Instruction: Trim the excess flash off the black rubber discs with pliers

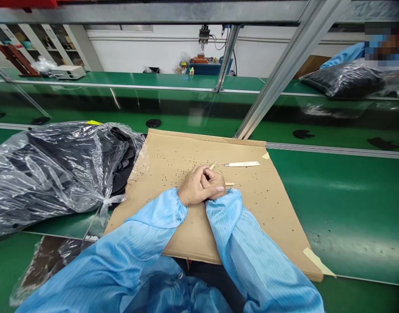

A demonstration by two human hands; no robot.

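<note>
Both hands rest closed and clasped together near the middle of a cardboard sheet (251, 217) laid on the tabletop (356, 208), the left hand (194, 187) over the right hand (217, 183). A pale wooden stick (213, 165) pokes out beyond the fingers on the far side, and a similar pale tip (230, 184) shows on the right; whether they are one piece, and which hand grips it, cannot be told. Light-blue sleeves (147, 230) with gathered cuffs reach the sheet from the near edge.

Just right of the hands, on the cardboard sheet, lies a white-handled blade tool (242, 164) with a metal tip pointing left. Small black specks (173, 161) are scattered over the sheet. Masking tape (316, 261) holds down its near right corner.

Touching the sheet's left edge sits a clear plastic bag (58, 174) of black pieces, its neck tied. Beyond the sheet's far edge, a round black piece (153, 123) lies on the green surface. Further off, past an aluminium frame rail (284, 74), lies a second bag of black pieces (343, 78).
</note>
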